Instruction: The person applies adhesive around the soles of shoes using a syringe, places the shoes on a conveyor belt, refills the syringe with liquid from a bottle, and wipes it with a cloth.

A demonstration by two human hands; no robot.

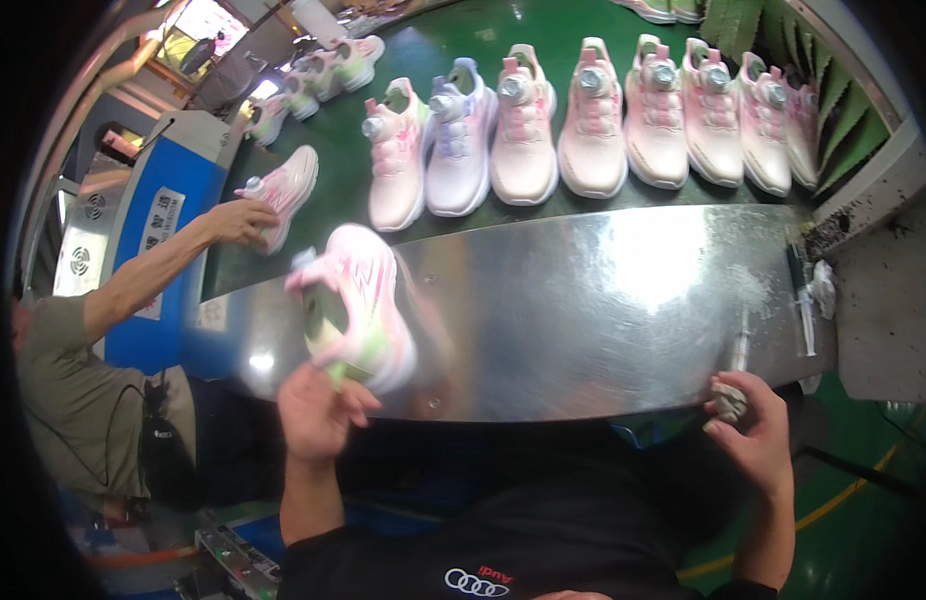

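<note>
My left hand [321, 410] is closed on the heel end of a pink and white sneaker [375, 290] with pale green at the heel. The sneaker is raised over the metal tabletop [543, 300], toe away from me and slightly blurred. At the right, my right hand [755, 432] pinches a small, rough greyish lump [729, 402] between thumb and fingers, by the table's near edge. What the lump is made of does not show. A thin, syringe-like tool [742, 345] lies on the metal just beyond those fingers.
A row of pastel sneakers [523, 140] with dial closures stands on the green surface beyond the metal. At left, a co-worker's hand [245, 222] touches another sneaker [291, 195], beside a blue and white machine [173, 185]. Slim tools [803, 300] lie at the right edge.
</note>
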